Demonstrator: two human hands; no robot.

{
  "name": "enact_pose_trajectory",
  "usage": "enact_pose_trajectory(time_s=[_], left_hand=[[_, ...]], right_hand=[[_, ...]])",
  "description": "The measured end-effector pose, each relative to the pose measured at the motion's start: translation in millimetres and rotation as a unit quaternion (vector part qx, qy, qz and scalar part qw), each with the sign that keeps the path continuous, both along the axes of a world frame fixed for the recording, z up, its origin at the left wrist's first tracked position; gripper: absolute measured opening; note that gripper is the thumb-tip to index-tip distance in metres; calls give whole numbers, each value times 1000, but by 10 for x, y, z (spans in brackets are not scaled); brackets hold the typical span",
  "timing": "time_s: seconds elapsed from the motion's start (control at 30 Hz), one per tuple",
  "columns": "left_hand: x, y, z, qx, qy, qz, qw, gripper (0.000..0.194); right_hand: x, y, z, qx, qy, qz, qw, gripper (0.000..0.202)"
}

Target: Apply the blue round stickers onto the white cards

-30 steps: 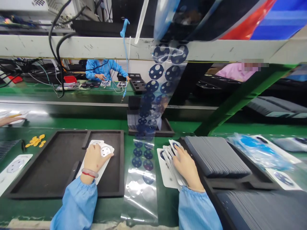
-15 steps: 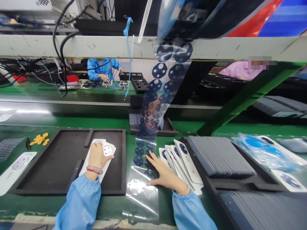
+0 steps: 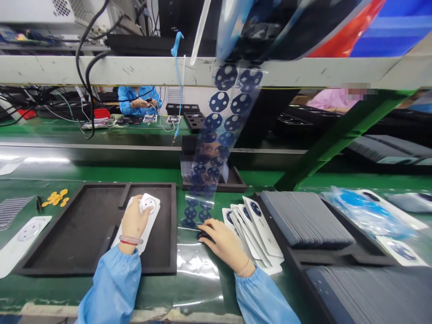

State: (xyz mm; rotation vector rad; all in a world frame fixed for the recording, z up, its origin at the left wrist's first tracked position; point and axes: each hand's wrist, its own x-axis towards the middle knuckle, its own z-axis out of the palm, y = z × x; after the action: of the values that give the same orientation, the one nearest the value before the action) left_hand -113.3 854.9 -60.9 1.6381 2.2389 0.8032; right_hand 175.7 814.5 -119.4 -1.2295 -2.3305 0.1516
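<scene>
My left hand point(image 3: 134, 221) is closed on a white phone back cover point(image 3: 148, 225) above the black tray point(image 3: 67, 252). The cover has a round white camera area, and a second cover seems to lie under it. A clear film strip point(image 3: 199, 288) with rows of dark blue round camera stickers point(image 3: 219, 101) hangs down from above onto the bench. At its lower end my right hand point(image 3: 222, 240) pinches a dark sticker point(image 3: 203, 235) between thumb and fingers. Just right of that hand lie several fanned white phone covers point(image 3: 263, 229) with dark camera circles.
Foam trays with rows of grey panels point(image 3: 303, 218) stand at the right. Yellow round pieces point(image 3: 56, 198) and a white cover point(image 3: 29, 234) lie at the left. A green slanted post point(image 3: 337, 144) and a shelf beam point(image 3: 135, 71) cross ahead. Co-workers sit beyond.
My right hand has moved left and its spread fingers have closed on a dark sticker at the film. My left hand still holds the cover, shifted slightly.
</scene>
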Motion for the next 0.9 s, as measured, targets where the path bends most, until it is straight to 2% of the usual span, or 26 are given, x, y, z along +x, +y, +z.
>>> enact_pose_trajectory(time_s=[0.1,0.2,0.27,0.37,0.43,0.53,0.63,0.7,0.77,0.9], left_hand=[[-4,-28,53,164,-95,61,980,40],[25,-56,95,303,-217,84,924,45],[70,-63,107,336,-324,61,883,46],[150,-57,101,288,-483,32,826,45],[192,-50,84,238,-543,35,804,46],[231,-50,39,184,-560,22,807,49],[271,-66,-13,131,-563,-5,816,48],[312,-84,-40,93,-569,-26,817,48],[367,-106,-59,54,-568,-60,819,51],[499,-166,-86,-19,-549,-144,823,56]], right_hand=[[-16,-9,24,5,-11,12,1000,16],[-54,-14,33,18,-5,26,999,10],[-92,-22,29,36,-11,18,999,13],[-149,-49,27,36,-35,-14,999,14],[-177,-74,36,15,-32,-36,999,14],[-183,-107,72,-45,7,-51,998,16],[-141,-109,128,-143,113,-40,983,18],[-97,-90,169,-208,227,-26,951,19],[-59,-64,203,-260,344,-13,902,18],[-63,-22,222,-292,524,-45,799,25]])
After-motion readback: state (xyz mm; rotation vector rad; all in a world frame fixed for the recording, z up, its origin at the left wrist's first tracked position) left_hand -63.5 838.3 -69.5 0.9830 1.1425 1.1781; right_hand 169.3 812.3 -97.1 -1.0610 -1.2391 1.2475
